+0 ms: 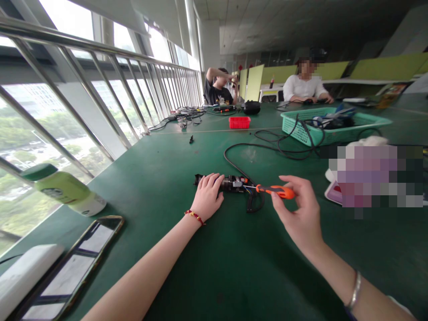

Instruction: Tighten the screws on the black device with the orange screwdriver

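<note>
A small black device (234, 183) with exposed wires and a black cable lies on the green table (234, 276). My left hand (207, 196) rests on its left end, fingers curled over it and pressing it down. My right hand (299, 214) pinches an orange-handled screwdriver (276, 191) whose tip points left into the device's wiring.
A phone (72, 267) and a white block (23, 276) lie at the near left, with a green-capped bottle (63, 189) on its side. Farther off sit a red tray (239, 122), a teal basket (334, 127) and loose cables (277, 145). Two people sit at the table's far end.
</note>
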`<state>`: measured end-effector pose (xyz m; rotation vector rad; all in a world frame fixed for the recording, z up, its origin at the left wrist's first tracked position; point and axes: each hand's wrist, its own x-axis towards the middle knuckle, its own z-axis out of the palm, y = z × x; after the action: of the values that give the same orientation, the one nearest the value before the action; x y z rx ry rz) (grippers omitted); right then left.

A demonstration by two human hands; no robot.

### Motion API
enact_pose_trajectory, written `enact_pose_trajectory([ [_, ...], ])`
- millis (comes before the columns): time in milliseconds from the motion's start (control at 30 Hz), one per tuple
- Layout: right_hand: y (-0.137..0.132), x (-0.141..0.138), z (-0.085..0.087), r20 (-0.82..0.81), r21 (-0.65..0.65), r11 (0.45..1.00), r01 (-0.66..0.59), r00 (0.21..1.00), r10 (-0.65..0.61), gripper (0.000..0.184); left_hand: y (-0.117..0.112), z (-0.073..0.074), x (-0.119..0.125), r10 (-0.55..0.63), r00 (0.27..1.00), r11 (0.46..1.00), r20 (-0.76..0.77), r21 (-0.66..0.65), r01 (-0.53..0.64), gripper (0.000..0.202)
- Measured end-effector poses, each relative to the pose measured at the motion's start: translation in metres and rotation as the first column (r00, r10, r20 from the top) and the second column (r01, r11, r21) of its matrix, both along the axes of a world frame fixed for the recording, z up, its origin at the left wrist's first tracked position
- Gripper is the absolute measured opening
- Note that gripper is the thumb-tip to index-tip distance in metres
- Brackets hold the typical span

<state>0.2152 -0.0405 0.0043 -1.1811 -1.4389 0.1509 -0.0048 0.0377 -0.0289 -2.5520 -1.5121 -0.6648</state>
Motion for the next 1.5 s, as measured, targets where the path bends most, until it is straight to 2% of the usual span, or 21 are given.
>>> enact_pose_trajectory([
  [100,-0.002,-0.001,0.000,0.026,-0.095,0.995,-0.028,0.999,0.030,0.018,0.000,0.000,0.000,0.000,1.000,1.000,0.001,0.002,0.000,0.049],
  [267,0.000,-0.003,0.000,-0.003,0.051,0.999,-0.002,1.000,0.002,0.031,-0.001,0.001,0.001,0.003,1.000,1.000,0.003,-0.001,-0.003,0.049],
  [333,-0.001,-0.004,0.000,-0.001,0.057,0.998,-0.003,1.000,0.003,0.032,-0.001,0.001,0.001,0.004,1.000,1.000,0.004,0.000,-0.004,0.049],
  [533,-0.010,-0.009,0.004,0.053,-0.066,0.996,-0.058,0.997,0.061,0.016,-0.001,0.001,0.001,-0.007,1.000,1.000,0.013,0.003,0.006,0.049],
  [733,-0.010,-0.005,0.005,0.027,-0.103,0.994,-0.038,0.999,0.041,0.013,-0.001,0.001,0.001,-0.001,1.000,1.000,0.007,-0.005,0.002,0.048],
  [833,-0.009,-0.001,0.004,0.012,-0.145,0.987,-0.076,0.997,0.079,0.012,-0.001,0.001,0.001,0.001,1.000,1.000,0.008,-0.002,-0.001,0.049],
  [900,-0.008,0.001,0.002,0.035,-0.122,0.988,-0.094,0.994,0.099,0.011,-0.001,0.001,0.001,0.001,1.000,1.000,0.007,-0.001,-0.001,0.049],
  [1100,-0.003,0.004,-0.001,0.023,0.043,0.998,-0.055,0.998,0.054,0.032,-0.001,-0.001,0.001,-0.002,1.000,1.000,0.009,0.007,0.002,0.049],
  [1300,0.000,0.011,0.000,0.048,-0.135,0.987,-0.090,0.994,0.098,0.016,-0.001,0.000,0.001,-0.002,1.000,1.000,0.007,0.008,0.001,0.049],
  [1500,0.007,0.015,-0.006,-0.153,-0.059,0.997,-0.052,0.987,0.043,0.034,-0.001,0.001,0.001,0.002,1.000,1.000,-0.006,0.007,-0.002,0.048],
])
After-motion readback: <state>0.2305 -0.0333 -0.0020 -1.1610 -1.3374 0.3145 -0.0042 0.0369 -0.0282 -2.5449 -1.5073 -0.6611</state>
